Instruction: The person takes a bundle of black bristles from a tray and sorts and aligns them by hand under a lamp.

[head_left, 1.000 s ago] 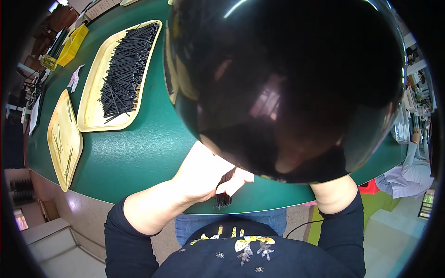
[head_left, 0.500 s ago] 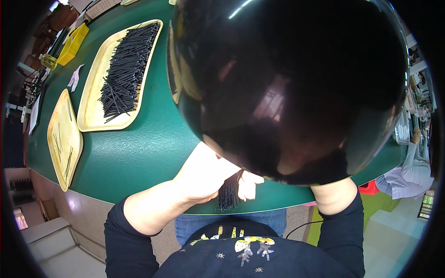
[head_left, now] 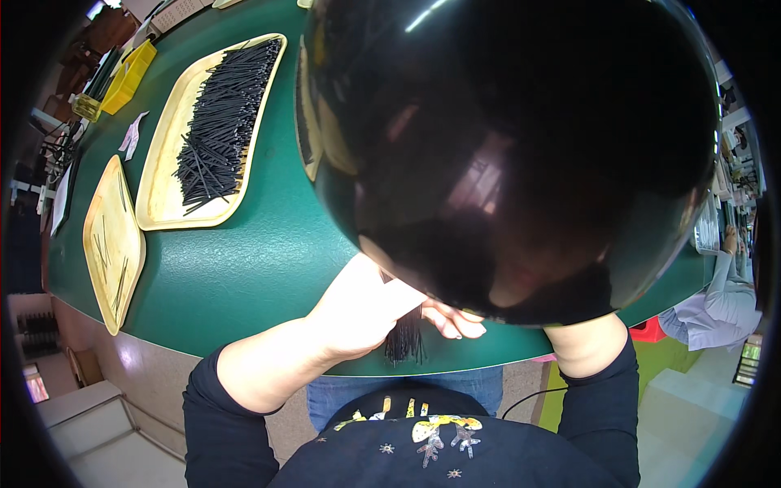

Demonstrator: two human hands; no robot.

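Green tabletop (head_left: 244, 272) stretches beneath a pale yellow tray (head_left: 159, 203) of black sticks (head_left: 224, 122), while a big glossy black dome (head_left: 521, 163) blocks much of the view. Below its rim, the left hand (head_left: 362, 305) is closed on a bundle of thin black strands (head_left: 404, 342), whose ends point toward the table's near edge. Just beside them, the right hand (head_left: 452, 319) shows a few bent fingers lying close together (whether they pinch anything, I cannot tell).
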